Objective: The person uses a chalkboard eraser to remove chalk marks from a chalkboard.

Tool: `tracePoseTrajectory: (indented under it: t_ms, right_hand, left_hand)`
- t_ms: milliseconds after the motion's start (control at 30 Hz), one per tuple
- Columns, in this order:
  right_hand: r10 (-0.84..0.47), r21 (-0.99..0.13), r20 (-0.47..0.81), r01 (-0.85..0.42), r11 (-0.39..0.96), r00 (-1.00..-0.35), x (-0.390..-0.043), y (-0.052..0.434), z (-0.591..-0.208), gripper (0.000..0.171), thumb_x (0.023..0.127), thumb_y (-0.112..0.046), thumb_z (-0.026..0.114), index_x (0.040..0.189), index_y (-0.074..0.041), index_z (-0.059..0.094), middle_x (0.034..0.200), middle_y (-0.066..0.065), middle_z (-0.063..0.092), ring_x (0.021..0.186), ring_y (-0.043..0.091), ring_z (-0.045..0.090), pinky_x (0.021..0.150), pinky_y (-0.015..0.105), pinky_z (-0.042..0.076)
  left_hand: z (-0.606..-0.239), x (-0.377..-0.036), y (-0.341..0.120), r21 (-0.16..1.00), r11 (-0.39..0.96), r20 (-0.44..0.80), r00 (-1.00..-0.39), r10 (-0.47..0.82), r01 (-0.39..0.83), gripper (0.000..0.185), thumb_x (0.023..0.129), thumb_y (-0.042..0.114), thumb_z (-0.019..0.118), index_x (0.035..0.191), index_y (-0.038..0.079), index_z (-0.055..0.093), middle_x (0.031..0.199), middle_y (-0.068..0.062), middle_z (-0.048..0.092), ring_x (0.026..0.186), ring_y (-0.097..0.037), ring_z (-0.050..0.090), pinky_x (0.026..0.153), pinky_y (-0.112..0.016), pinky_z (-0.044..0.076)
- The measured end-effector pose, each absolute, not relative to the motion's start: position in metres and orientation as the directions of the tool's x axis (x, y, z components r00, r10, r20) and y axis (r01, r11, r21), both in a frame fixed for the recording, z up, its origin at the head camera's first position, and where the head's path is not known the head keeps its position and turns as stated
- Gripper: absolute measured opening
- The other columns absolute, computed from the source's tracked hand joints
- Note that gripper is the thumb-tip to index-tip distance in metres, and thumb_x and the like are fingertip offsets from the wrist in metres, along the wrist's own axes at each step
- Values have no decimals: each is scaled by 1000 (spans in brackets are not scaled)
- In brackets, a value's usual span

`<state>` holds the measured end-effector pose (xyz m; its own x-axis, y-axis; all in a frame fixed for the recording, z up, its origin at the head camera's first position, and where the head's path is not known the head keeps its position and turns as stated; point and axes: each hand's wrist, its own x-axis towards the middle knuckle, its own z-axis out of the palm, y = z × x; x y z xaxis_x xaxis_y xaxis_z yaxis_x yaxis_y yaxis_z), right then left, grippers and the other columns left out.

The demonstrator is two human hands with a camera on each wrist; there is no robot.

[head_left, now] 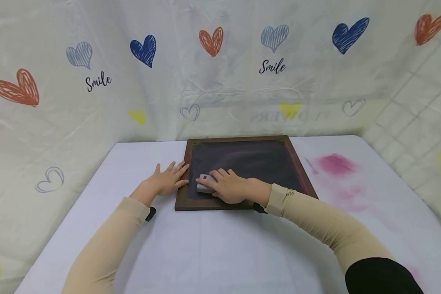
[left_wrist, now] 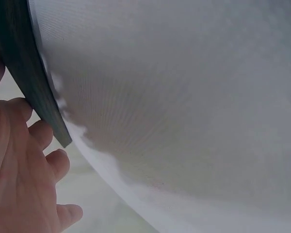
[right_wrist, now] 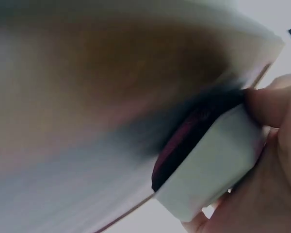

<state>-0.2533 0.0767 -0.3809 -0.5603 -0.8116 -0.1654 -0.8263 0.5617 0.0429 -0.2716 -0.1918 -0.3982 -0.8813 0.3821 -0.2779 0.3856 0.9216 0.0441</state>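
right hand (head_left: pixel 230 187) clasps grey block eraser (head_left: pixel 204 183) on dark wood-framed chalkboard (head_left: pixel 244 157) | left hand (head_left: pixel 167 181) flat, fingers on frame beside it | risk: board slides if brace slackens, eraser rubs pink dust back on

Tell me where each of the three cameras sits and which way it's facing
Head: worn high, looking forward and down at the chalkboard, both forearms and hands.
Left wrist: low by the left hand, facing the white table; fingers at the frame's edge.
Right wrist: beside the right hand, close on the eraser.
Head and right wrist share the eraser.
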Motion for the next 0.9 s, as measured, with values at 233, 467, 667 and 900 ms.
tracePoseTrajectory:
  t_ms: [233,467,667,900]
  right_hand:
    - [-609,-65,-191,-609,790,-770,-312,112,-380,64,111,-25,47,167,-23,14,156,24,31,141,42,33,108,59,34]
    - [-307,-111,-159,-292,950,-938,-352,183,-375,62,110,-20,44,166,-15,16,152,34,29,136,50,31,107,64,31]
    - [-187,-159,-201,-156,975,-962,-360,207,-371,64,111,-19,41,166,-12,10,153,38,20,138,55,21,109,68,23]
    - [-205,-166,-192,-174,971,-960,-361,169,-376,64,110,-20,43,167,-16,11,156,34,22,143,51,20,110,67,23]
  left_hand:
    - [-397,-272,-192,59,919,-288,-875,389,389,71,111,51,33,167,15,9,172,-11,6,156,-38,6,114,-75,0]
    - [-396,-272,-193,67,919,-287,-874,392,390,72,111,51,34,167,15,9,172,-11,6,156,-38,6,114,-74,-1]
    - [-396,-273,-193,63,919,-286,-875,391,390,71,111,51,34,167,14,10,172,-11,6,156,-38,7,114,-74,1]
    - [-397,-275,-192,54,918,-292,-873,390,392,71,111,51,34,167,15,9,172,-10,6,156,-38,7,114,-74,1]
